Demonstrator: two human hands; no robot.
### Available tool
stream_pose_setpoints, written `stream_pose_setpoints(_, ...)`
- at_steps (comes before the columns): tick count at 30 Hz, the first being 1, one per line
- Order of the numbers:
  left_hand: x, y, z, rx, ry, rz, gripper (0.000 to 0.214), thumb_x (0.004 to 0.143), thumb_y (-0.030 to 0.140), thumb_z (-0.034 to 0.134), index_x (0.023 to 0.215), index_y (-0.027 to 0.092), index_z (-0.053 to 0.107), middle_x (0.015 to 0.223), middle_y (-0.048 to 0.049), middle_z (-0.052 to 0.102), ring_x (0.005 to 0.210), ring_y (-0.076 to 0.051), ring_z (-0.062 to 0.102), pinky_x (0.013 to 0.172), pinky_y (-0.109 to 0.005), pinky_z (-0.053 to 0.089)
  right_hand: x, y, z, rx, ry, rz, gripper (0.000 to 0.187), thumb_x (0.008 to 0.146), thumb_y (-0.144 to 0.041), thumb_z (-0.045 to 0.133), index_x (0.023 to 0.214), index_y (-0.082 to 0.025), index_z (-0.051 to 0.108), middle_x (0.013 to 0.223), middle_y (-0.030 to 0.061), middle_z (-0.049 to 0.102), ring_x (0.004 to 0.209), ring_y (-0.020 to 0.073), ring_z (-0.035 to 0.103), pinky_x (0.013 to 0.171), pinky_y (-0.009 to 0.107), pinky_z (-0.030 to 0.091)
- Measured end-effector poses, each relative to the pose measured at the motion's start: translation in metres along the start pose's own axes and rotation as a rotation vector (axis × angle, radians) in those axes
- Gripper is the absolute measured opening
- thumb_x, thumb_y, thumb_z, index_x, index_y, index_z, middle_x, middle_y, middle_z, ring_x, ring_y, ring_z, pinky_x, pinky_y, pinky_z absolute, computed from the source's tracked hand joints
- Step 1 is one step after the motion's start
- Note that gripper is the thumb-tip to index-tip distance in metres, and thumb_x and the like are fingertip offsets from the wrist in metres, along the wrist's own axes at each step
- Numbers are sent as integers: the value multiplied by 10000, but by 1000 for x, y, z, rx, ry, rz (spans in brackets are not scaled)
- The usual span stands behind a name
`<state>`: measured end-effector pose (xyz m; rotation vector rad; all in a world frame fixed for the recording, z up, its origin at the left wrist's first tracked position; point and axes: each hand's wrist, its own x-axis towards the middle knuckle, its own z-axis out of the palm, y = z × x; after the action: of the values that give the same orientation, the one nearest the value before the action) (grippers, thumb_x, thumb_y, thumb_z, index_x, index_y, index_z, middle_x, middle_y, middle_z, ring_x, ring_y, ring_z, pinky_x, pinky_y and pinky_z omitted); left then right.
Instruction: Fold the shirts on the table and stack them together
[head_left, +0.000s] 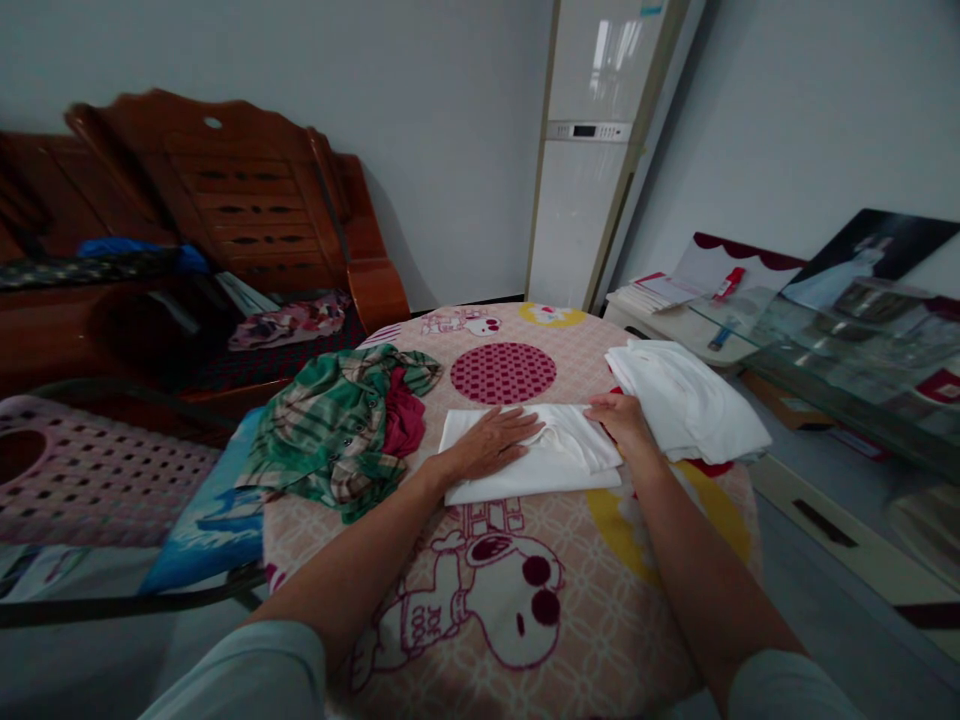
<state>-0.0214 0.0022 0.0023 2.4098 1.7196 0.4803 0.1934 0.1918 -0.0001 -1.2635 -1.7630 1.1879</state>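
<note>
A folded white garment lies on the round table in front of me, with some creases across its middle. My left hand rests flat on it, palm down with the fingers stretched out. At the garment's far right corner, my right hand has its fingers closed on the cloth edge. Just right of that hand sits a stack of folded white clothes, with a bit of red cloth under it. To the left is a crumpled green plaid shirt, next to a dark red cloth.
A patterned tablecloth covers the table. A wooden chair with cloths on its seat stands back left, and a woven pink chair with a blue cushion is nearer. A glass shelf lies right; a tall white cabinet-like unit stands behind.
</note>
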Motion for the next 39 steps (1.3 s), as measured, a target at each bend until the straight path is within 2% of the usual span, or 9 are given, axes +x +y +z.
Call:
stream_pose_setpoints(4,0,-2,3,16,13,7,511,1021,398,315,1514,268,345,1561,-50,365,1472,-249,264,1202,-489,140,-1,-1,2,8,-23,8,400,529,-307,735,887,-129,743,683,19,707,640,184,632,596,277,479)
stream_pose_setpoints(12,1,2,0,6,11,-2,517,1019,395,324,1522,274,327,1566,-53,356,1467,-245,279,1202,-483,145,9,11,10,-27,-55,-150,432,544,-358,682,909,-132,731,665,-13,651,606,152,577,584,263,436)
stream_pose_setpoints(17,0,8,-5,-8,21,-2,533,1013,392,355,1534,306,285,1588,-54,307,1461,-244,295,1204,-496,136,9,3,14,-194,43,-239,358,554,-280,636,869,-140,732,597,-29,597,588,158,545,575,264,423)
stream_pose_setpoints(22,-1,10,-6,28,-5,26,492,1005,413,383,1493,350,372,1580,-29,327,1477,-288,245,1191,-557,106,3,-7,10,-406,1,-305,300,616,-199,597,874,-141,738,719,37,689,685,194,612,675,290,470)
stream_pose_setpoints(24,-1,10,-7,38,-24,38,489,1003,426,387,1487,351,382,1578,-30,333,1477,-296,240,1186,-570,101,-2,-13,8,-514,26,-392,298,677,-176,567,919,-142,738,802,80,715,770,223,638,755,324,487)
stream_pose_setpoints(27,0,10,-8,48,-53,41,491,1006,436,379,1489,351,376,1584,-27,324,1477,-298,239,1184,-574,96,-12,-23,12,-582,58,-664,327,803,-168,489,1028,-142,724,1042,144,712,1002,270,626,929,393,466)
stream_pose_setpoints(31,-1,12,-7,67,-60,32,514,999,458,387,1501,353,348,1590,-26,312,1483,-292,222,1189,-570,79,-25,-27,31,-543,-163,-916,387,953,-252,371,1199,-186,663,1244,117,654,1190,255,559,1042,419,421)
stream_pose_setpoints(34,-2,15,-5,82,-70,7,537,993,462,399,1510,334,334,1588,-36,318,1489,-294,199,1191,-574,71,-28,-17,45,-598,-341,-932,445,995,-338,330,1310,-168,594,1325,135,611,1251,255,532,1075,443,398)
stream_pose_setpoints(39,-3,18,-4,-19,2,7,502,982,468,422,1459,311,436,1536,-50,415,1472,-285,259,1195,-571,94,-23,-2,50,-665,-395,-904,500,1012,-403,302,1417,-189,503,1445,138,520,1351,271,456,1121,497,343)
